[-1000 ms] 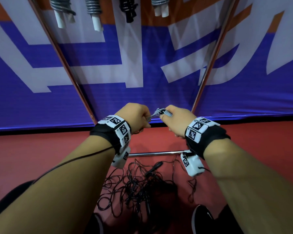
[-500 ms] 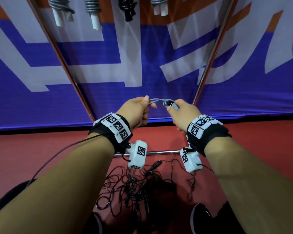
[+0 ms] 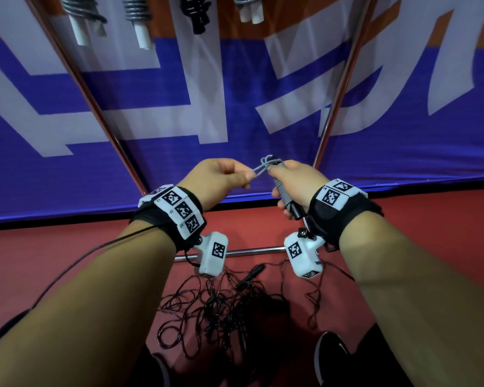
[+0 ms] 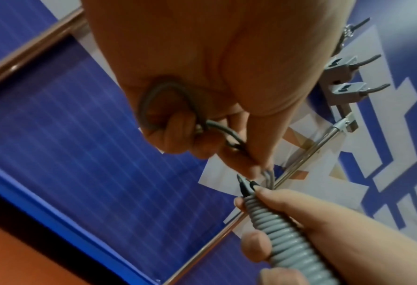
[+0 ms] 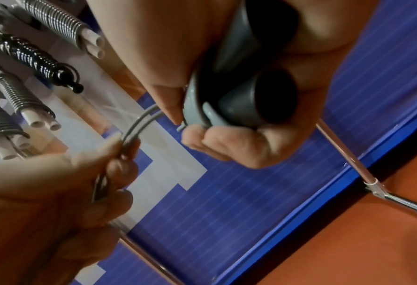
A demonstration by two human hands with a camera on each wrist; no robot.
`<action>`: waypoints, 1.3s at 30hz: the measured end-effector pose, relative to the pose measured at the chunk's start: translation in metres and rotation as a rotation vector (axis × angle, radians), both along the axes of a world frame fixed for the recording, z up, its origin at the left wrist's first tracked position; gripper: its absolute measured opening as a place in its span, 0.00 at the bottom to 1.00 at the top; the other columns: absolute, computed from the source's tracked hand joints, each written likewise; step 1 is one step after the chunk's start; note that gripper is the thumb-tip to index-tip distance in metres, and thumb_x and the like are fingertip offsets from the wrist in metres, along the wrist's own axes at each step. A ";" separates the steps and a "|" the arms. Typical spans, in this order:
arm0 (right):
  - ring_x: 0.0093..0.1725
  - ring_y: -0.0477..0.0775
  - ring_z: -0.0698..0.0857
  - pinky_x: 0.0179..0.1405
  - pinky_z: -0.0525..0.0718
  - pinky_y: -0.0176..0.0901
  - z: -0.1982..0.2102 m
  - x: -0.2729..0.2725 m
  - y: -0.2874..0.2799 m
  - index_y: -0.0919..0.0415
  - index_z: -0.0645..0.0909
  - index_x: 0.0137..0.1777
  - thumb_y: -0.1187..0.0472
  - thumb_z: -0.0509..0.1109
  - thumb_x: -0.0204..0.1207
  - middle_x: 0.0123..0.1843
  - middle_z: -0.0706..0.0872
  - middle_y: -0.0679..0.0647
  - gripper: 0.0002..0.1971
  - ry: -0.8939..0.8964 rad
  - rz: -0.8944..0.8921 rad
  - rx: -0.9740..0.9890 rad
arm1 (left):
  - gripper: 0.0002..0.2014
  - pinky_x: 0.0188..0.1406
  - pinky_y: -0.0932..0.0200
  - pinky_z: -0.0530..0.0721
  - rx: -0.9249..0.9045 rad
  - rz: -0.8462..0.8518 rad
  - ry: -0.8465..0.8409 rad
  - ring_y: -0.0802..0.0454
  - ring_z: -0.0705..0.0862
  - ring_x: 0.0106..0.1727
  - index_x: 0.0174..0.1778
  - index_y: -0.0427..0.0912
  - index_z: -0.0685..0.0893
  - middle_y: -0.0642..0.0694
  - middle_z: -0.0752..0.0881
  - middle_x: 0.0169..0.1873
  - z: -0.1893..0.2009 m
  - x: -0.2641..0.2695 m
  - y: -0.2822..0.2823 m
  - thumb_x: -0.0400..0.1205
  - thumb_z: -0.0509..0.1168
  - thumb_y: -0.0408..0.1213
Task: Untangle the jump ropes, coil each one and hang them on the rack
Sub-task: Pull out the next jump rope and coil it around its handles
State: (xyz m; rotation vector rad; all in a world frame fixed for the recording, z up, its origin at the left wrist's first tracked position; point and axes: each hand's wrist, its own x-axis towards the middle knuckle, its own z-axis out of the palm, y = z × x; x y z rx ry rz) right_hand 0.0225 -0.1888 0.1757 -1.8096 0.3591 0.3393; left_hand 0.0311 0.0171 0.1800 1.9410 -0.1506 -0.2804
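- The grey jump rope (image 3: 283, 191), coiled round its two black handles, was gripped in the right hand (image 3: 292, 188), fingers clenched around the bundle.
- Its loose cord end (image 3: 259, 171), doubled, was pinched by the left hand (image 3: 217, 181) just beside the right.
- Compared with a second ago, both hands were held a bit higher and the bundle was tipped more upright.
- Four coiled ropes (image 3: 137, 12) were counted on the rack (image 3: 334, 107) above: three grey, one black.
- One black tangled pile (image 3: 221, 311) was left on the red floor (image 3: 53, 255) below.
- No readable brand anywhere, only big white shapes on the blue banner (image 3: 157, 88).
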 end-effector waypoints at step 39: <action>0.24 0.57 0.79 0.29 0.82 0.47 0.021 -0.008 0.000 0.55 0.90 0.54 0.33 0.73 0.82 0.35 0.86 0.57 0.24 -0.072 -0.002 0.119 | 0.07 0.40 0.50 0.85 -0.123 -0.055 0.193 0.47 0.85 0.37 0.38 0.48 0.91 0.40 0.88 0.37 -0.013 0.005 0.015 0.81 0.79 0.37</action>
